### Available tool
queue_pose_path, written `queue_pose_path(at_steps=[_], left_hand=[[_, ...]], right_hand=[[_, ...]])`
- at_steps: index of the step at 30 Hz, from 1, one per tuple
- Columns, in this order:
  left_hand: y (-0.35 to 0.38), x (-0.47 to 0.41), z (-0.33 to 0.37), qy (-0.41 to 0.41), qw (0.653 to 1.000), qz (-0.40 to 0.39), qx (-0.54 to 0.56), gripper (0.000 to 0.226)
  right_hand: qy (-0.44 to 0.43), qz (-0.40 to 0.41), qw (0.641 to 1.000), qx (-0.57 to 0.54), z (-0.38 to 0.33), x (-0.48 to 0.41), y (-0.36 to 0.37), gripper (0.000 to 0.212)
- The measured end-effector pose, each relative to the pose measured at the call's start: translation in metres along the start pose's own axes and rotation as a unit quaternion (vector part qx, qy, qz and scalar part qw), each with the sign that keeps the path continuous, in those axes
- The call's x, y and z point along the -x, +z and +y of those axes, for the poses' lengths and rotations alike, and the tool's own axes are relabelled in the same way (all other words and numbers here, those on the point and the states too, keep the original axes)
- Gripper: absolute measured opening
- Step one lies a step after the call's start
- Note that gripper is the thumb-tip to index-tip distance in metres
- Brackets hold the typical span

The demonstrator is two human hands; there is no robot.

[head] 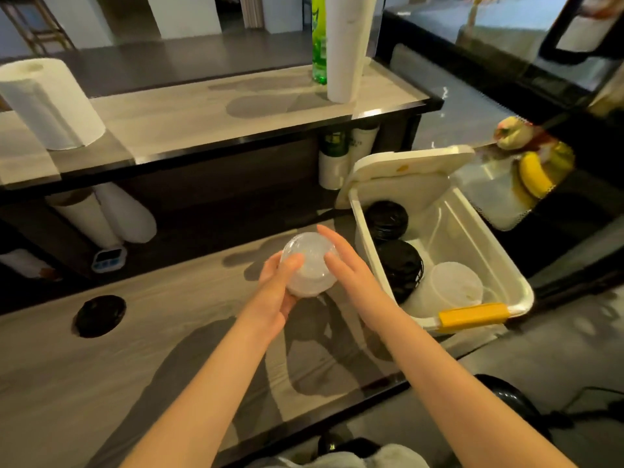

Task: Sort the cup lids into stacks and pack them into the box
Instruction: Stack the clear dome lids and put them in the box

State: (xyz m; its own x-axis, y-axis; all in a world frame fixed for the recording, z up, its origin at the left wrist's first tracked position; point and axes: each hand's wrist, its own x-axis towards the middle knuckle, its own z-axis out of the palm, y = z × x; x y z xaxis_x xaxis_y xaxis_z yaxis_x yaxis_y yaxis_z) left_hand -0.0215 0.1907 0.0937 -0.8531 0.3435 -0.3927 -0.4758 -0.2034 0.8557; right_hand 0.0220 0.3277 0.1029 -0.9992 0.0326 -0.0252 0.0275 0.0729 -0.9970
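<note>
Clear lid stack (pixel 309 265) held in curled left grip (pixel 275 292), flat right grip (pixel 347 268) touching it, above desk (pixel 152 349) just beside box (pixel 368 241) rim.

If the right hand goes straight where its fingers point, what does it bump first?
Probably the clear lids in the left hand; the right hand looks almost against them, though depth is unclear.

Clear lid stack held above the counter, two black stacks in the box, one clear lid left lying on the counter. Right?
Not quite. The head view shows the lone lid on the counter is black, not clear. The clear lid stack is held above it and two black stacks are in the box.
</note>
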Motion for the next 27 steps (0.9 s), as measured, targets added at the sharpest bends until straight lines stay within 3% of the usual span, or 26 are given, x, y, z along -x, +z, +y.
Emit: queue_pose_path(at_steps=[4,9,15,20,23,25,27], left_hand=[[0.024,-0.003,0.007,0.019,0.998,-0.049,-0.031,0.087],[0.04,-0.013,0.014,0.007,0.989,-0.127,-0.076,0.111],[0.076,-0.037,0.023,0.029,0.965,-0.206,-0.163,0.083],[0.103,-0.054,0.03,0.041,0.951,-0.243,-0.189,0.077],[0.122,-0.068,0.028,0.002,0.948,-0.256,-0.189,0.053],[0.137,-0.078,0.024,-0.004,0.947,-0.255,-0.194,0.058],[0.151,-0.089,0.019,0.006,0.949,-0.239,-0.204,0.073]], right_hand=[[0.034,0.014,0.996,-0.076,-0.01,0.004,-0.022,0.071],[0.013,0.087,0.995,-0.051,-0.019,0.007,-0.039,0.07],[0.0,0.159,0.987,-0.032,-0.033,0.01,-0.076,0.051],[0.051,0.138,0.989,-0.019,-0.033,0.003,-0.112,0.066],[0.073,0.127,0.989,-0.024,-0.036,-0.002,-0.143,0.062],[0.073,0.125,0.989,-0.027,-0.035,-0.008,-0.163,0.051],[0.088,0.115,0.989,-0.019,-0.031,-0.017,-0.182,0.054]])
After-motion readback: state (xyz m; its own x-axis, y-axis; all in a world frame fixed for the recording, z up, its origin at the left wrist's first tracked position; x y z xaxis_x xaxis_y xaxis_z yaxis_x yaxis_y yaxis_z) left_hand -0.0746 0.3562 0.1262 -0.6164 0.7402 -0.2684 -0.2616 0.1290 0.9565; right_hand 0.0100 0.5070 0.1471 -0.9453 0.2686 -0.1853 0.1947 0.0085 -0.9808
